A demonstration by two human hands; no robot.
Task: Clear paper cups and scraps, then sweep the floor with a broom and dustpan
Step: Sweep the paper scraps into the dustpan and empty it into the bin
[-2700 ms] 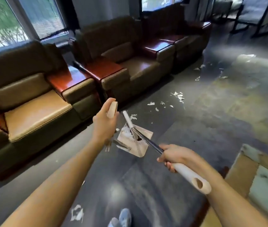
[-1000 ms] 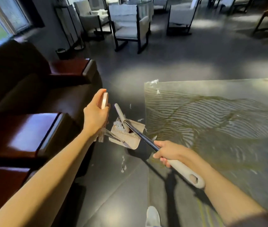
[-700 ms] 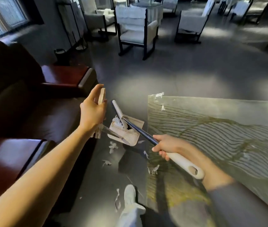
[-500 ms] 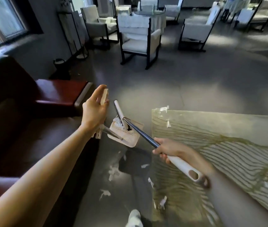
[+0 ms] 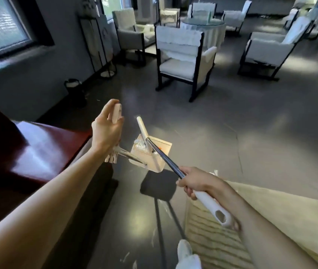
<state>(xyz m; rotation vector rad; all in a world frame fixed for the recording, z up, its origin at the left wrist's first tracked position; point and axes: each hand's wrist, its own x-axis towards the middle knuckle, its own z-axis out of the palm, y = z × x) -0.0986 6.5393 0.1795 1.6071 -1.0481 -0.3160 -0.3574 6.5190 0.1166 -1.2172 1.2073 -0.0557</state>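
My left hand [image 5: 105, 133] grips the beige handle of the dustpan [image 5: 150, 155], which hangs above the dark floor with white paper scraps [image 5: 138, 145] in its tray. My right hand [image 5: 195, 183] is closed on the broom [image 5: 165, 158], where its dark shaft meets the white grip. The broom's white head rests across the dustpan tray. A few white paper bits [image 5: 164, 207] lie on the floor near my shoe.
A dark sofa with a red-brown armrest [image 5: 43, 150] stands at my left. A small black bin [image 5: 74, 90] sits by the wall ahead. White armchairs [image 5: 181, 59] and a round table [image 5: 202, 28] fill the far room. A pale patterned rug [image 5: 261, 220] lies at right.
My view has turned from the row of sofas toward the room with white chairs and moved forward along the rug. Both hands keep the same hold on the dustpan and broom.
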